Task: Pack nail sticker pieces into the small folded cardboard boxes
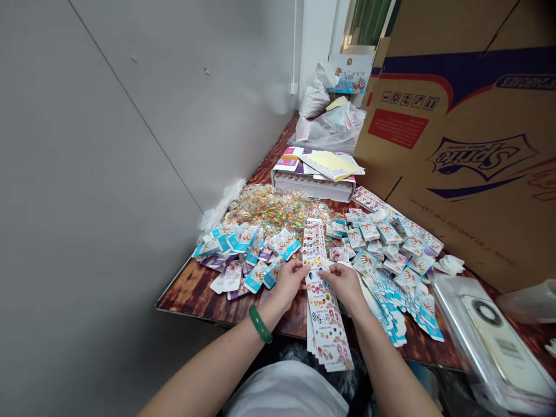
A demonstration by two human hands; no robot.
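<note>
Both hands hold long printed strips of nail stickers over the table's front edge. My left hand pinches the left side of the strips, thumb on top; a green bangle circles that wrist. On the opposite side my right hand grips them between thumb and fingers. The strips lie slightly fanned, one over another, their lower ends hanging towards my lap. To the left lies a loose heap of small blue-and-white card packets. Right of my hands are many small folded boxes and a fanned stack of flat blue cards.
Behind the hands spreads a pile of shiny clear wrappers. A white box with papers on it stands farther back. A big Sprite carton walls off the right, near a phone on plastic. A grey wall borders the left.
</note>
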